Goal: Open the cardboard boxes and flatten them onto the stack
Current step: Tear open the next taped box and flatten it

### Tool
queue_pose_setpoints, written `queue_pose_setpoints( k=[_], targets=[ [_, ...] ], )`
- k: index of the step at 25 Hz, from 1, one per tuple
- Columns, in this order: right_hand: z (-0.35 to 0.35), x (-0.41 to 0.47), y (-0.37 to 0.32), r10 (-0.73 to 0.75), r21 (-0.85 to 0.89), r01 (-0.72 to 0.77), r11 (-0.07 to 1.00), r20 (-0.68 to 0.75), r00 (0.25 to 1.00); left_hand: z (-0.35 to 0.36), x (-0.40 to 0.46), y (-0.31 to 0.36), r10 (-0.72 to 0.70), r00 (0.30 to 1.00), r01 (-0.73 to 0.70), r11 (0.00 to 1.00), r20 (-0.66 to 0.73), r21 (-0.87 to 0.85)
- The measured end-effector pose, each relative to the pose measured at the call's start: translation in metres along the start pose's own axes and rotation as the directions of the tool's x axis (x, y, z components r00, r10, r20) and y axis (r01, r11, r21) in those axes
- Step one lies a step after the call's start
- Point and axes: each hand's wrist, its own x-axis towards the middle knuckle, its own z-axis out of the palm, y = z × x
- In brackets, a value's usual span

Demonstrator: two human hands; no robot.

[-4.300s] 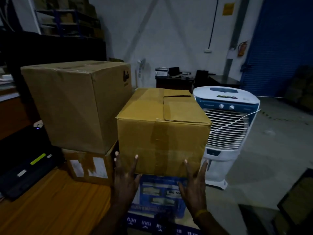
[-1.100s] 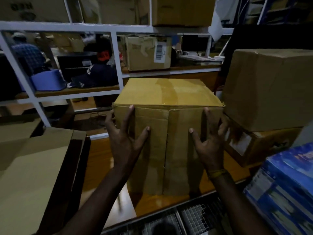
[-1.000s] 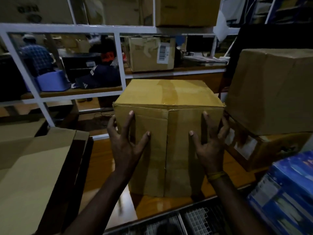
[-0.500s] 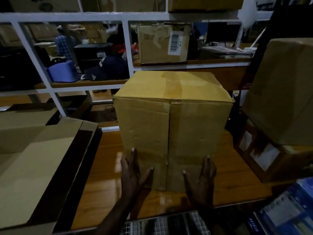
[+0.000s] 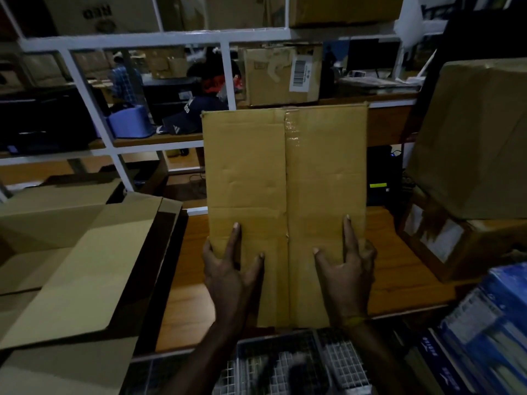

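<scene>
On the wooden counter (image 5: 188, 295) in front of you stands the cardboard box (image 5: 285, 181), its taped face tipped toward you. Your left hand (image 5: 228, 276) and right hand (image 5: 346, 270) both lie spread against its lower part, thumbs angled toward the centre seam and outer fingers wrapping the side edges. That grip looks shallow: if the box tips further, it could slide off the counter's near edge onto the wire mesh (image 5: 285, 366) below. The tape (image 5: 292, 129) across the seam seems intact, so forcing the flaps may tear the card rather than open it cleanly. The flattened stack (image 5: 71, 266) lies just to your left, and the piled boxes (image 5: 470, 143) crowd your right, so a wide swing could knock either.
</scene>
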Motion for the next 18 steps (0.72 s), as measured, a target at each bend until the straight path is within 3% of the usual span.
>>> queue_pose_setpoints(
  k=[8, 18],
  targets=[
    [-0.029, -0.028, -0.050, -0.032, -0.116, 0.051, 0.992, 0.164, 0.986, -0.069, -0.011, 0.016, -0.088, 0.996, 0.084, 0.991, 0.033, 0.106],
    [0.005, -0.004, -0.052, 0.029, -0.412, 0.123, 0.903, 0.344, 0.939, -0.060, 0.013, 0.005, -0.143, 0.964, 0.045, 0.917, 0.222, 0.396]
  ],
)
